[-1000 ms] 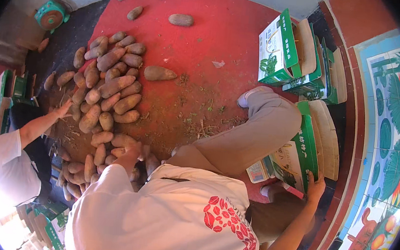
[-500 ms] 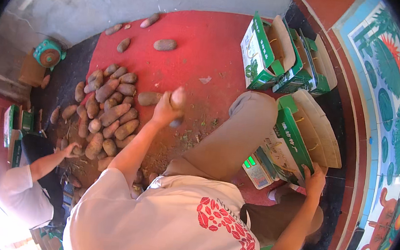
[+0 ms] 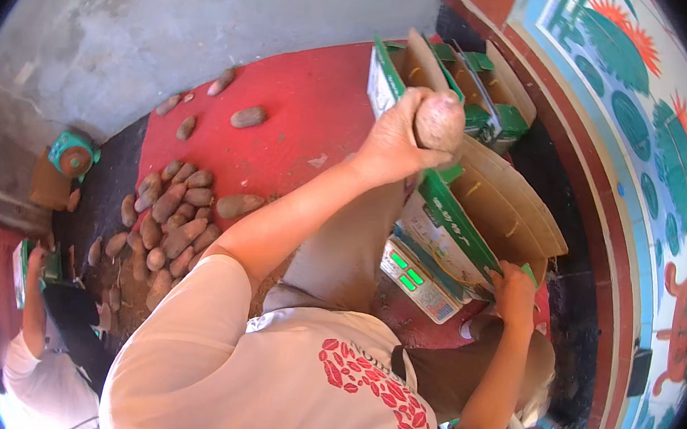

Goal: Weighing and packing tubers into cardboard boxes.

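My left hand is closed around a thick brown tuber with a pinkish end, of a sweet-potato look. It is raised near the back left edge of an open green-and-white cardboard box. That box stands on a digital scale with a lit green display, beside my knee. My right hand grips the near right corner of the box, fingers over its edge. The inside bottom of the box is hidden from view.
A heap of similar tubers lies on the red mat at left, with several scattered farther back. More open boxes stand beyond my left hand. A co-worker sits at the far left. A painted wall rises on the right.
My left hand has carried the tuber from beside the heap rightward and up to the box. My right hand stays on the box corner. The co-worker's arm has moved away from the heap.
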`<state>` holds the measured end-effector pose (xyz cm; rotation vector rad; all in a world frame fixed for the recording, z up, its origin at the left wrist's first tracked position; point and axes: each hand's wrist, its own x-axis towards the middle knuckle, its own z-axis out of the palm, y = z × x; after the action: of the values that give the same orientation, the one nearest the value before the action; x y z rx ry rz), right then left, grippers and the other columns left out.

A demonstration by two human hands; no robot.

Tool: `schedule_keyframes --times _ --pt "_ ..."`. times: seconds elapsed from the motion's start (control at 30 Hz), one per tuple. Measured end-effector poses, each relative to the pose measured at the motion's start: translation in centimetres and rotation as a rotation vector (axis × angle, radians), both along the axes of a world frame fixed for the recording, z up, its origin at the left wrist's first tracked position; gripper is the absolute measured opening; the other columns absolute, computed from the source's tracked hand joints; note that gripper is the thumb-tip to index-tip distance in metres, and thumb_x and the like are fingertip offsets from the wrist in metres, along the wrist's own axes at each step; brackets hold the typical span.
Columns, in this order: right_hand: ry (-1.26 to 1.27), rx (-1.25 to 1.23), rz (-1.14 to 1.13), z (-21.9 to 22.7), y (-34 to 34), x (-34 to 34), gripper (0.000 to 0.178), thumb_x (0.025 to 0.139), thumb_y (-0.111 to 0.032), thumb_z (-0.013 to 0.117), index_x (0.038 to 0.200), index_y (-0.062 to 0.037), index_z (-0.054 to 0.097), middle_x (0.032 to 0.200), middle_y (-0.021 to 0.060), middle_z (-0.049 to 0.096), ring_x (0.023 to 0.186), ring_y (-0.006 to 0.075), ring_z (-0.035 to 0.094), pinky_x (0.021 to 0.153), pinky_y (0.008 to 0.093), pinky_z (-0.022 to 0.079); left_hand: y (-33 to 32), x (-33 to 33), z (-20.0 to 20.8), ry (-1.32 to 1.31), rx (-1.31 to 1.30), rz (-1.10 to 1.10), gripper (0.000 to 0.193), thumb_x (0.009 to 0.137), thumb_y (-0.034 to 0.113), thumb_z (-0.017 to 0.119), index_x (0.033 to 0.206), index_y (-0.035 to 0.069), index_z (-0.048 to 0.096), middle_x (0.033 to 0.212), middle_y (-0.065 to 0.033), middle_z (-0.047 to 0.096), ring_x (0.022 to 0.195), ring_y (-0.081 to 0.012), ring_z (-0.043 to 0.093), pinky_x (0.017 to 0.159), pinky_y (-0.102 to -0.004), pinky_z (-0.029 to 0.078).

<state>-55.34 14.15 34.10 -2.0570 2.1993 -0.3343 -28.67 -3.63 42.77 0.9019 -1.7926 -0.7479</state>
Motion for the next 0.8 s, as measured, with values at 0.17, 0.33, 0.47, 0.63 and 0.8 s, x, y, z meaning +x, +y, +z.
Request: schedule_keyframes --times 0.17,0.33,0.47,0.63,0.8 --pt "0.027 0.029 -0.004 0.3 0.8 0.3 0.014 0.078 -0.017 0.062 0.085 -0.0042 0.061 0.079 0.0173 0.061 0.077 0.0349 0.060 0.067 0.0435 0.048 0.6 -6.1 -2.1 -0.128 0.106 -0.216 0.070 0.056 0.019 0.083 0.114 0.006 0.047 0.100 -0.0127 0.059 0.094 -0.0238 0.059 0.084 -0.0347 0.047" --pt "0.061 0.015 0.005 0.3 0.8 0.2 0.015 0.078 -0.017 0.063 0.086 -0.0047 0.061 0.079 0.0158 0.062 0.076 0.0332 0.061 0.066 0.0424 0.049 1.2 -9.6 -3.9 -0.241 -0.044 -0.252 0.065 0.055 0.021 0.080 0.111 0.008 0.049 0.100 -0.0164 0.059 0.095 -0.0345 0.058 0.083 -0.0387 0.047" --pt "0.058 0.016 0.009 0.8 0.6 0.5 0.015 0.079 -0.017 0.063 0.086 -0.0045 0.061 0.079 0.0155 0.061 0.077 0.0332 0.061 0.066 0.0418 0.049 1.9 -11.3 -5.8 -0.419 -0.118 -0.352 0.056 0.056 0.019 0.076 0.103 0.007 0.050 0.100 -0.0166 0.059 0.094 -0.0358 0.058 0.079 -0.0427 0.047" --pt "0.043 0.043 0.016 0.8 0.5 0.3 0.015 0.079 -0.017 0.062 0.085 -0.0042 0.060 0.080 0.0154 0.061 0.078 0.0329 0.061 0.068 0.0418 0.048 2.6 -11.9 -7.9 -0.606 -0.040 -0.374 0.045 0.062 0.029 0.071 0.094 0.005 0.051 0.089 -0.0181 0.061 0.087 -0.0355 0.060 0.074 -0.0431 0.048" --pt "0.039 0.015 0.034 0.9 0.3 0.4 0.015 0.078 -0.018 0.062 0.083 -0.0039 0.059 0.080 0.0148 0.061 0.078 0.0328 0.060 0.067 0.0423 0.047 2.3 -11.3 -8.0 -0.747 0.011 -0.409 0.023 0.074 0.027 0.062 0.075 0.004 0.059 0.077 -0.0158 0.063 0.080 -0.0334 0.061 0.071 -0.0413 0.049"
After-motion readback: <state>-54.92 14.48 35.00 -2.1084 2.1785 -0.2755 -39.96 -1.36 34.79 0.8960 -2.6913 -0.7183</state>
